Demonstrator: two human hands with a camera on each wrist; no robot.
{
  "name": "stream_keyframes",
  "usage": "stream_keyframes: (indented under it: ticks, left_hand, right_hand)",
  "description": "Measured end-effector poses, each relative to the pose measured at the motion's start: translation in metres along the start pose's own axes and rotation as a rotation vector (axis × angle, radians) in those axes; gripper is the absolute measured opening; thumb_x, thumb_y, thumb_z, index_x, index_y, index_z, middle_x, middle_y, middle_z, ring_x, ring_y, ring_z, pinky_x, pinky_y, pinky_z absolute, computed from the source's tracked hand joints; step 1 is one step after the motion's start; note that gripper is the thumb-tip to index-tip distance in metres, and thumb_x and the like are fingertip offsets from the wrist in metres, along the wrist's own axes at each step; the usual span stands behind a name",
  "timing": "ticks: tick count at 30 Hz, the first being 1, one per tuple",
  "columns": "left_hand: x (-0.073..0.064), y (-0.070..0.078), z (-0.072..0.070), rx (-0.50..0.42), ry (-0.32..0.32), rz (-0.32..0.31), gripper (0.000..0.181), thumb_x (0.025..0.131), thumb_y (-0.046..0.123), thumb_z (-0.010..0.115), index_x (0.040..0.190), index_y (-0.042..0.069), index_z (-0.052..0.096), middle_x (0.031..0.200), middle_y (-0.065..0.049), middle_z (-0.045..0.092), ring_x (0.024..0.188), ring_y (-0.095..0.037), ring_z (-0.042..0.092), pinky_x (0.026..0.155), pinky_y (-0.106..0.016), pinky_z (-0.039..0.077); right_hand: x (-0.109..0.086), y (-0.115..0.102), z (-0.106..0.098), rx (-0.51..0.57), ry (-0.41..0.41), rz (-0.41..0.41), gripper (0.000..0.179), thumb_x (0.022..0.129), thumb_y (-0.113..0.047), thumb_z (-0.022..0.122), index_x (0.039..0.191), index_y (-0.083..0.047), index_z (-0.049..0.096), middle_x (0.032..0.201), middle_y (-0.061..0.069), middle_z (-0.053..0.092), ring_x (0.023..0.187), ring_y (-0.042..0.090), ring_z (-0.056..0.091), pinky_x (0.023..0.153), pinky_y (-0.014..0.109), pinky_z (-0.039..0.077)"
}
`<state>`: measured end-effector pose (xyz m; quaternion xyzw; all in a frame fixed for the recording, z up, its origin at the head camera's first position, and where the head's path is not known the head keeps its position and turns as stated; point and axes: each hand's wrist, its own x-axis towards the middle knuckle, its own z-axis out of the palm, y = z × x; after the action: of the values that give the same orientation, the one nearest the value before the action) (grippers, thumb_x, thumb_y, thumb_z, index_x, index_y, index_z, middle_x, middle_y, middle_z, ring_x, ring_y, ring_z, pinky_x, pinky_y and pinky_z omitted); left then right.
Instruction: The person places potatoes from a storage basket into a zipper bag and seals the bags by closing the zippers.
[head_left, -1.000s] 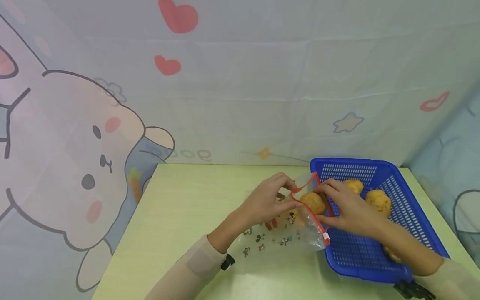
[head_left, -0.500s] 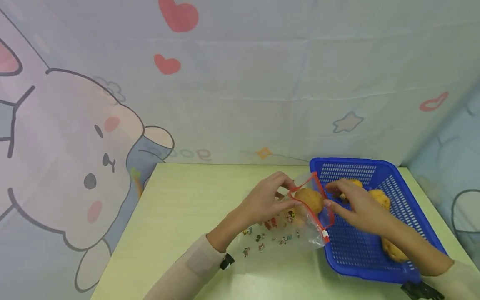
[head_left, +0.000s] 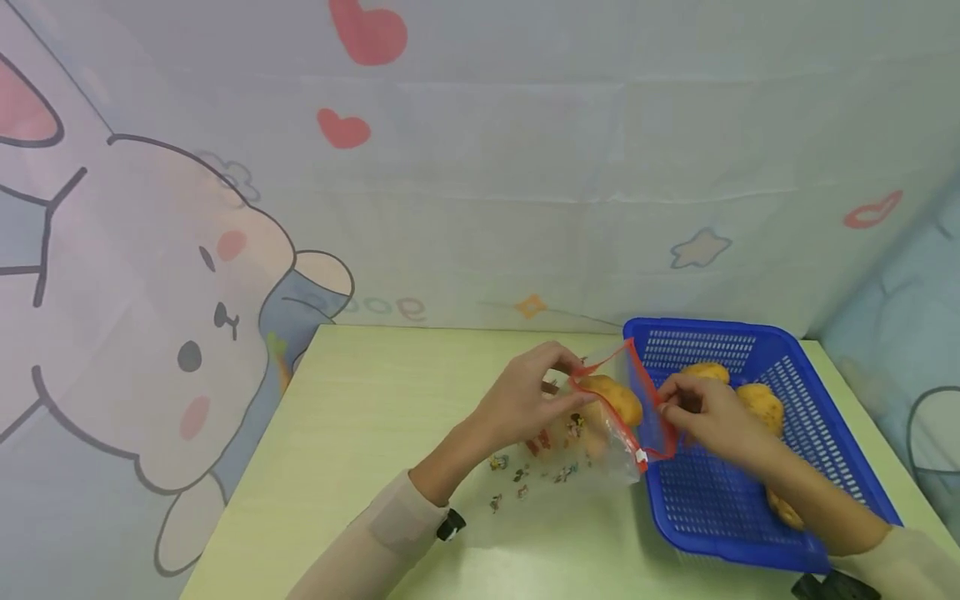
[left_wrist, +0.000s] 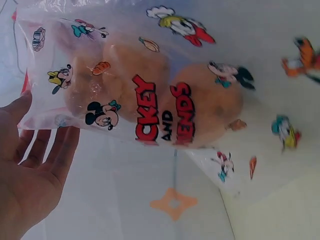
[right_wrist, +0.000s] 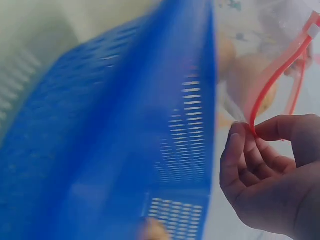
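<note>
A clear zip bag (head_left: 517, 500) with cartoon prints lies over the table, its red-edged mouth spread beside the basket. My left hand (head_left: 521, 400) pinches the near side of the red zip edge. My right hand (head_left: 716, 421) pinches the opposite side between thumb and fingertips, as the right wrist view shows at the red strip (right_wrist: 265, 90). A potato (head_left: 621, 403) sits just inside the mouth. In the left wrist view, several potatoes (left_wrist: 135, 82) show through the printed film. A white slider (head_left: 641, 457) sits at the strip's lower corner.
A blue plastic basket (head_left: 708, 323) stands to the right, close to the bag's mouth. Potatoes lie in it: one at the back (head_left: 708, 372), one at the right side (head_left: 765, 404), one partly under my right forearm (head_left: 783, 508). A printed cloth wall (head_left: 480, 167) rises behind the table.
My right hand has let go of the potato in the mouth, moved back right, and now pinches the bag's red edge. The potato sits deeper. My left hand has barely moved.
</note>
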<state>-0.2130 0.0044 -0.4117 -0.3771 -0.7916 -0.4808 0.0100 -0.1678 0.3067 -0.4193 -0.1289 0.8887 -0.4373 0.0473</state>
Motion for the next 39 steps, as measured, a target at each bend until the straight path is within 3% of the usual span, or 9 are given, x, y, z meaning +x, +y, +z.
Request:
stream_keyframes:
  ticks: [4, 9, 17, 21, 26, 29, 33, 36, 39]
  left_hand:
    - [0.000, -0.002, -0.011, -0.091, 0.076, -0.001, 0.029, 0.097, 0.024, 0.082, 0.117, 0.010, 0.066, 0.113, -0.001, 0.070, 0.107, -0.010, 0.067, 0.081, -0.027, 0.063]
    - [-0.001, 0.000, -0.030, -0.187, 0.151, -0.010, 0.025, 0.095, 0.022, 0.083, 0.112, 0.015, 0.066, 0.107, 0.002, 0.070, 0.102, -0.013, 0.069, 0.074, -0.034, 0.064]
    - [-0.003, -0.002, -0.047, -0.272, 0.172, -0.010, 0.021, 0.096, 0.014, 0.082, 0.110, 0.014, 0.066, 0.106, -0.002, 0.066, 0.098, -0.020, 0.068, 0.070, -0.035, 0.063]
    - [-0.003, -0.005, -0.049, -0.262, 0.205, 0.002, 0.020, 0.096, 0.012, 0.081, 0.110, 0.013, 0.067, 0.106, -0.002, 0.068, 0.100, -0.018, 0.068, 0.071, -0.034, 0.063]
    - [0.002, -0.002, -0.049, -0.203, 0.231, 0.051, 0.024, 0.094, 0.012, 0.083, 0.113, 0.010, 0.069, 0.108, -0.003, 0.069, 0.104, -0.017, 0.069, 0.079, -0.035, 0.065]
    - [0.006, 0.001, -0.045, -0.151, 0.189, 0.070, 0.027, 0.094, 0.016, 0.084, 0.115, 0.009, 0.068, 0.112, -0.006, 0.069, 0.107, -0.019, 0.068, 0.083, -0.033, 0.064]
    - [0.010, 0.004, -0.031, -0.104, 0.107, 0.079, 0.029, 0.096, 0.020, 0.083, 0.116, 0.009, 0.067, 0.114, -0.007, 0.068, 0.109, -0.021, 0.067, 0.084, -0.028, 0.063]
    - [0.013, 0.006, -0.019, -0.093, 0.064, 0.087, 0.028, 0.096, 0.019, 0.082, 0.116, 0.009, 0.066, 0.112, -0.005, 0.067, 0.109, -0.019, 0.067, 0.082, -0.025, 0.062]
    - [0.017, 0.009, -0.009, -0.047, 0.039, 0.114, 0.028, 0.096, 0.019, 0.083, 0.116, 0.007, 0.066, 0.111, -0.002, 0.067, 0.110, -0.015, 0.067, 0.079, -0.021, 0.061]
  right_hand:
    - [0.004, -0.020, -0.014, 0.003, 0.027, -0.044, 0.004, 0.102, -0.005, 0.066, 0.106, -0.002, 0.067, 0.082, 0.006, 0.064, 0.065, 0.021, 0.061, 0.055, 0.029, 0.054]
    - [0.008, -0.053, -0.039, 0.035, 0.026, -0.075, 0.008, 0.105, -0.006, 0.063, 0.111, -0.001, 0.066, 0.080, 0.008, 0.062, 0.065, 0.023, 0.058, 0.054, 0.029, 0.051]
    - [0.012, -0.084, -0.054, 0.007, 0.094, -0.116, 0.009, 0.105, -0.006, 0.063, 0.112, -0.003, 0.067, 0.081, 0.009, 0.064, 0.062, 0.021, 0.056, 0.051, 0.031, 0.049]
    - [0.012, -0.081, -0.049, 0.028, 0.056, -0.114, 0.010, 0.104, -0.005, 0.062, 0.113, -0.003, 0.066, 0.082, 0.011, 0.064, 0.064, 0.023, 0.059, 0.051, 0.030, 0.051]
    - [0.012, -0.068, -0.044, 0.035, -0.008, -0.047, 0.011, 0.105, -0.008, 0.063, 0.115, -0.004, 0.065, 0.088, 0.016, 0.064, 0.067, 0.026, 0.059, 0.055, 0.030, 0.052]
    - [0.013, -0.055, -0.040, -0.050, -0.025, -0.032, 0.009, 0.104, -0.009, 0.066, 0.113, -0.006, 0.066, 0.088, 0.013, 0.065, 0.071, 0.025, 0.061, 0.059, 0.029, 0.053]
    - [0.010, -0.034, -0.041, -0.206, -0.061, -0.073, 0.008, 0.102, -0.009, 0.069, 0.110, -0.008, 0.068, 0.085, 0.000, 0.066, 0.075, 0.018, 0.061, 0.064, 0.027, 0.054]
    - [0.006, -0.020, -0.048, -0.207, -0.097, -0.090, 0.010, 0.104, -0.011, 0.067, 0.113, -0.007, 0.069, 0.089, -0.002, 0.068, 0.077, 0.015, 0.064, 0.068, 0.027, 0.056]
    - [0.006, -0.008, -0.060, -0.153, -0.073, -0.076, 0.015, 0.108, -0.014, 0.063, 0.118, -0.003, 0.068, 0.095, 0.005, 0.071, 0.080, 0.015, 0.068, 0.070, 0.028, 0.058]
